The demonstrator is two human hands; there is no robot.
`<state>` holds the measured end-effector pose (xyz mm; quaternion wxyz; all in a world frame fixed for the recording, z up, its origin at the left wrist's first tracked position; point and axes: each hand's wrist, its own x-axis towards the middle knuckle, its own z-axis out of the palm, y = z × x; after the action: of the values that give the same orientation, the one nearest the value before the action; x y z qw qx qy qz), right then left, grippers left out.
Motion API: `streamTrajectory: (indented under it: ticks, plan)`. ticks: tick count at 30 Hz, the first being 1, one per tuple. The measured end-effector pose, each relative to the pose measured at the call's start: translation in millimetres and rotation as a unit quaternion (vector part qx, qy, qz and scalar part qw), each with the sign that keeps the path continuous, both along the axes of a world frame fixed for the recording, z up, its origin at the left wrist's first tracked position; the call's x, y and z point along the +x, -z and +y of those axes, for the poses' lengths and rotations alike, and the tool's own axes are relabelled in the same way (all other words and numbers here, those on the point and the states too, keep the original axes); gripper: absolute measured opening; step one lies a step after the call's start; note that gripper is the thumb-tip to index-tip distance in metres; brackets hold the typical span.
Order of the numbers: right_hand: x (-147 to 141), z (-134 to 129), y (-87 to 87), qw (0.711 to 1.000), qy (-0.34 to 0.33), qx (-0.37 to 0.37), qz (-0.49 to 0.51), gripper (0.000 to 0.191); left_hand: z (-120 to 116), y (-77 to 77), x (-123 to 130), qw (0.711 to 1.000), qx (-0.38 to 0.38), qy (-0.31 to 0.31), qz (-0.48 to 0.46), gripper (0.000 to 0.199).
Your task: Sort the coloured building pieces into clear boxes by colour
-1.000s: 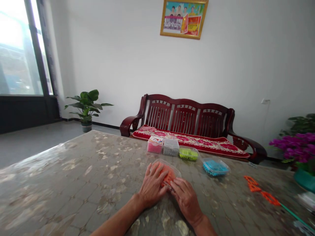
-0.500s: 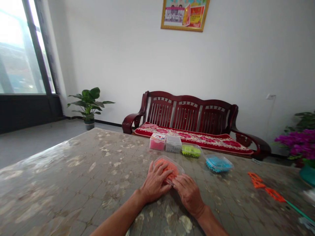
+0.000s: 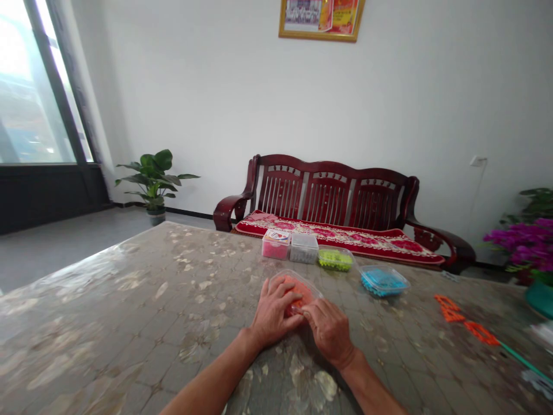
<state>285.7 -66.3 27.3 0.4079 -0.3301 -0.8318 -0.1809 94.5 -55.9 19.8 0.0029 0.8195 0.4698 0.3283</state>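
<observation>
A clear plastic box of orange pieces (image 3: 298, 286) sits on the patterned table (image 3: 173, 323) in front of me. Across its left side and top lies my left hand (image 3: 276, 311), fingers spread over the lid. My right hand (image 3: 327, 328) is closed at the box's near right corner, its thumb and fingertips pinching the rim. Whether that rim belongs to the lid or the box cannot be made out.
Behind stand a pink box (image 3: 276, 244), a grey box (image 3: 304, 248), a yellow-green box (image 3: 336, 259) and a blue box (image 3: 384, 281). Joined orange pieces (image 3: 480, 332) with a green stick lie right. A wooden bench (image 3: 328, 193) stands beyond the table.
The view has tilted down slightly, and the background sits higher. Both hands remain on the orange box; my right fingers have shifted slightly at its corner.
</observation>
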Motion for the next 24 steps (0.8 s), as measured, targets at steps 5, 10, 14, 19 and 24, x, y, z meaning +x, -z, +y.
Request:
streamTrajectory:
  ticks: [5, 10, 14, 19, 24]
  plan:
    - [-2.8, 0.4, 3.7, 1.000, -0.003, 0.002, 0.027, 0.024, 3.4, 0.5, 0.0, 0.997, -0.026, -0.005, -0.075, 0.041]
    - [-5.0, 1.5, 8.9, 0.998, 0.000, 0.007, 0.066, 0.024, 13.2, 15.5, 5.4, 0.985, -0.052, -0.034, -0.162, 0.057]
    - [-4.8, 2.0, 7.8, 0.997, 0.000, 0.006, 0.071, 0.024, 23.4, 28.2, 6.7, 0.965, -0.062, -0.075, -0.242, 0.069]
    - [-0.8, 4.4, 0.7, 0.995, 0.028, 0.026, 0.098, 0.022, 29.5, 33.2, 5.5, 0.936, -0.079, -0.043, -0.341, 0.085]
    - [9.3, 13.4, -2.6, 0.989, 0.052, 0.028, 0.136, 0.021, 27.6, 31.1, 6.5, 0.926, -0.100, -0.047, -0.360, 0.089]
